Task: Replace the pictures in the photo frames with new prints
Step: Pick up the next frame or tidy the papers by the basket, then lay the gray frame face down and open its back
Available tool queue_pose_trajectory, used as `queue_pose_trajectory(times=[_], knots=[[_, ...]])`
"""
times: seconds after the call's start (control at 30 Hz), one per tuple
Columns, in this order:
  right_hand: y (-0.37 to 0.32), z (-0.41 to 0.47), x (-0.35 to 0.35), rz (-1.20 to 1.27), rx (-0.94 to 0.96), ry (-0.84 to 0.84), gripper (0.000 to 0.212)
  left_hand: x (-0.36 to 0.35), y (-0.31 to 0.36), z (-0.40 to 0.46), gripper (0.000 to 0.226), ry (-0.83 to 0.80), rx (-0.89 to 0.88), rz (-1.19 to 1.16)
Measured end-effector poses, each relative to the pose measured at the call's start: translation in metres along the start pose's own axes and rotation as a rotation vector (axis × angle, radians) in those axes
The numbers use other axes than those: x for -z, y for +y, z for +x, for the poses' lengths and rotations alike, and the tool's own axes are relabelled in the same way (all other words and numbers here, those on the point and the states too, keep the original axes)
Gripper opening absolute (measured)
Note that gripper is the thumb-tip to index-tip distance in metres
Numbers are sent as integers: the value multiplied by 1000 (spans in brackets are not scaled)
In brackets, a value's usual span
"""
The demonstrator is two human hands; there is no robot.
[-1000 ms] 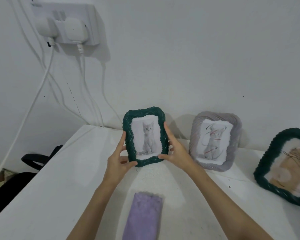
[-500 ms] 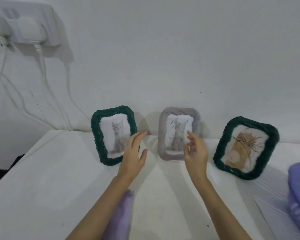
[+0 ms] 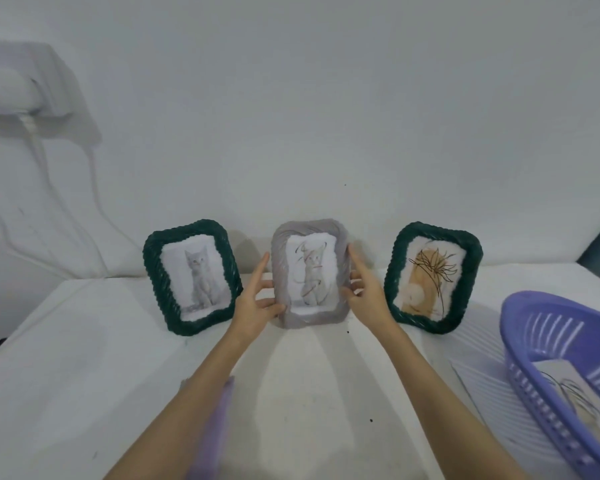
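Both your hands are now on the grey frame point(image 3: 309, 271), middle of three at the back of the white table point(image 3: 84, 358) against the wall. Half a second ago they hovered short of it, fingers loose; a second ago they held the left green frame point(image 3: 191, 277), which now stands alone with a clean grey-kitten print.

Left hand point(image 3: 257, 304): forefinger stretched up the grey frame's left edge, thumb curled onto its lower left front, other fingers behind. Right hand point(image 3: 366, 292): forefinger up the right edge, thumb pinching the front rim lower down. Fingers clamped on the frame from both sides. Can't tell whether its foot has left the table.

The print in it shows a kitten with dark scribbles. The right green frame point(image 3: 433, 277) stands apart, untouched, with a scribbled tan print.

The view has swung right: a purple basket point(image 3: 534, 327) with prints inside shows at right, the wall socket point(image 3: 25, 81) sits at far left. A purple cloth point(image 3: 212, 434) lies under your left forearm.
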State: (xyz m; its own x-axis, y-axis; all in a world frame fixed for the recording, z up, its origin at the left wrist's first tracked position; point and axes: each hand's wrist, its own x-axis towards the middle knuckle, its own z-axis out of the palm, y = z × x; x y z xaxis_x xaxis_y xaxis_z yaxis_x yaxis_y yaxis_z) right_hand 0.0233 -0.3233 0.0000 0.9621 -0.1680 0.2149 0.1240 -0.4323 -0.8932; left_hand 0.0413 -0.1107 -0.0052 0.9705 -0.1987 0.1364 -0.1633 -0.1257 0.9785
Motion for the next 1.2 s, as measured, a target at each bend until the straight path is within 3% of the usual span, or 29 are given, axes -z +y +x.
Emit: queue_pose_trajectory(times=[0.1, 0.23, 0.37, 0.57, 0.63, 0.73, 0.87, 1.0, 1.2], knots=[[-6, -15, 5, -20, -3, -19, 75, 3, 4, -25, 89, -22, -29, -33], [-44, -24, 15, -197, 131, 173, 51, -6, 16, -48, 86, -9, -93, -27], [-103, -27, 24, -374, 226, 21, 38, -19, 28, -58, 89, -26, -117, -24], [-125, -30, 28, -713, 218, 12, 69, -23, 35, -66, 82, -12, -165, 99], [-121, -32, 24, -687, 217, -70, 72, -30, 37, -66, 76, 3, -139, 55], [-110, -35, 14, -610, 228, -147, 55, -46, 30, -64, 67, 58, -116, 27], [-101, -40, 10, -566, 238, -139, 66, -54, 23, -66, 60, 91, -100, 50], [-99, -48, 10, -506, 264, -138, 64, -51, 23, -72, 60, 78, -142, 129], [-103, -47, 34, -498, 287, -107, 59, -19, 35, -67, 76, 169, -174, 12]])
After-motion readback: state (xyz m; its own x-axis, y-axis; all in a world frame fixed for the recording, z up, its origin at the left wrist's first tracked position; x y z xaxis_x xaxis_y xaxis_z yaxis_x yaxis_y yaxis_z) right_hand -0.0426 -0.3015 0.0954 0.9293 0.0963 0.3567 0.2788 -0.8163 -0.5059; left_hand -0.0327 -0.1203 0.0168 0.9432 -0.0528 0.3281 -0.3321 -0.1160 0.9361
